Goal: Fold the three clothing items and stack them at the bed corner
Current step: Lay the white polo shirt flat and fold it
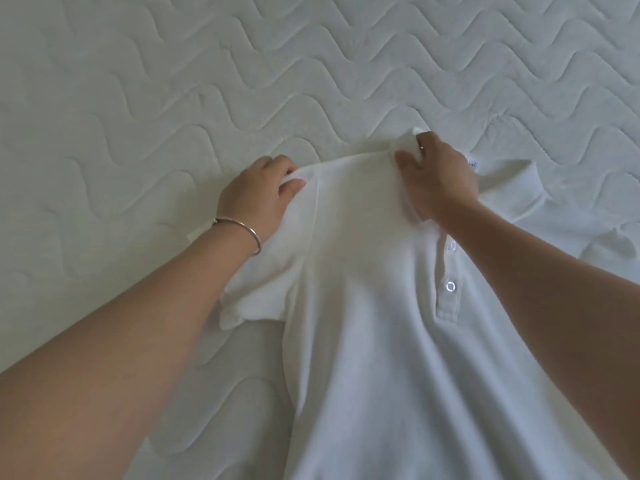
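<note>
Early days: both hands, left (256, 195) and right (436, 174), pinch the shirt (363, 306) at shoulder and collar, unfolded on the bed (173, 98); no stack visible.

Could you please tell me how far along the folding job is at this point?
Nothing looks finished: no folded item or stack shows on the mattress. In hand is a white polo shirt, lying unfolded, buttons up; the left hand grips one shoulder and the right hand grips fabric by the collar. Left: folding this shirt, the two other items, which are out of view, and stacking.
</note>
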Demonstrator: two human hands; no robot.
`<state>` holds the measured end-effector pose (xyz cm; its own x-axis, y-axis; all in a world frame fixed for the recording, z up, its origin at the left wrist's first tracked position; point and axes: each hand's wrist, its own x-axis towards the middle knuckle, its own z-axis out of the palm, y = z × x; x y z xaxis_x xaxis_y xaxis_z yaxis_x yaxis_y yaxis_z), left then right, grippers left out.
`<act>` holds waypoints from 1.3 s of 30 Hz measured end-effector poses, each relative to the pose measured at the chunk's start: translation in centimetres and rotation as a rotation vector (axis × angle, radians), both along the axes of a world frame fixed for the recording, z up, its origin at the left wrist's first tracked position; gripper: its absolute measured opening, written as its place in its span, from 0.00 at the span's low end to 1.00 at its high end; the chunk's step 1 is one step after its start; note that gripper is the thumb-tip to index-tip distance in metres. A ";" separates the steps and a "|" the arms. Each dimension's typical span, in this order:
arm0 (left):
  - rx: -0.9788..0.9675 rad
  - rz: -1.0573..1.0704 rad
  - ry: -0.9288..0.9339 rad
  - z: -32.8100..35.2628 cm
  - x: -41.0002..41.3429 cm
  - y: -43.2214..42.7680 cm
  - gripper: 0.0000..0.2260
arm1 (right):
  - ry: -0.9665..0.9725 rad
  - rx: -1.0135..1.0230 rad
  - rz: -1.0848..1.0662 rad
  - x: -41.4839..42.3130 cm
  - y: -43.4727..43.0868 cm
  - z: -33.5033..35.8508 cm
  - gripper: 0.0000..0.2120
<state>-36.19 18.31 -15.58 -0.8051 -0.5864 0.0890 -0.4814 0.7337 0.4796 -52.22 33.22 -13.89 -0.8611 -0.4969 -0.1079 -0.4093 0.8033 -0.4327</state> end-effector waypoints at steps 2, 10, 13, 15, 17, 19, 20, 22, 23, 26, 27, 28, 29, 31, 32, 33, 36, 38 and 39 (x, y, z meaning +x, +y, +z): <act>-0.050 -0.025 0.038 -0.4 1.0 -0.1 0.16 | 0.104 0.028 0.028 0.8 0.8 -0.1 0.23; -0.102 0.314 0.059 -2.1 12.1 4.3 0.27 | 0.254 -0.224 0.292 17.0 6.5 -1.2 0.19; -0.004 0.432 0.046 -2.4 12.5 4.3 0.29 | 0.213 -0.180 0.372 22.9 8.4 -1.3 0.23; 0.019 0.480 0.045 -2.1 11.7 3.7 0.24 | 0.214 -0.132 0.438 25.9 9.7 -1.5 0.28; 0.021 0.466 0.071 -2.0 11.0 3.2 0.14 | 0.247 -0.102 0.517 28.8 11.1 -1.9 0.30; 0.040 0.397 0.101 -1.7 10.7 2.8 0.06 | 0.281 -0.145 0.565 31.7 12.5 -2.1 0.24; 0.058 0.359 0.106 -1.4 10.7 2.5 0.04 | 0.304 -0.184 0.569 33.1 13.3 -2.4 0.17; 0.063 0.331 0.116 -0.6 10.7 1.4 0.03 | 0.335 -0.185 0.558 35.4 14.7 -3.0 0.12; 0.054 0.345 0.122 -0.3 10.6 0.6 0.03 | 0.344 -0.158 0.556 36.4 15.4 -3.5 0.13; 0.016 0.348 0.128 0.6 10.5 -0.9 0.05 | 0.338 -0.112 0.579 37.7 16.8 -3.9 0.12; 0.019 0.324 0.123 0.8 10.6 -0.9 0.06 | 0.326 -0.114 0.594 37.8 17.0 -3.9 0.11; 0.034 0.293 0.121 1.0 10.8 -0.3 0.09 | 0.308 -0.126 0.600 37.8 17.1 -3.8 0.09; 0.046 0.253 0.123 1.3 11.3 0.6 0.11 | 0.273 -0.146 0.592 37.8 17.1 -3.8 0.08; 0.019 0.136 0.174 2.1 13.1 3.4 0.14 | 0.180 -0.188 0.582 37.6 17.2 -3.2 0.09; 0.010 0.061 0.206 2.2 14.6 5.4 0.15 | 0.145 -0.194 0.593 37.6 17.4 -2.8 0.10; 0.026 -0.014 0.219 2.2 16.5 7.8 0.15 | 0.120 -0.188 0.611 37.5 17.8 -2.3 0.12; 0.174 -0.218 0.091 1.8 23.6 16.2 0.19 | 0.104 -0.122 0.605 36.8 20.5 -1.0 0.19; 0.271 -0.274 -0.038 1.4 28.2 20.6 0.24 | 0.084 -0.033 0.562 36.1 23.4 -0.6 0.27; 0.276 -0.294 -0.080 1.0 29.9 22.1 0.27 | 0.066 0.021 0.548 35.8 25.0 -0.6 0.32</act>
<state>-6.27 40.42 -14.56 -0.9398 -0.3238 -0.1091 -0.3145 0.6946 0.6470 -16.43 58.27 -14.49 -0.4820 -0.8728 -0.0772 -0.7961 0.4730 -0.3775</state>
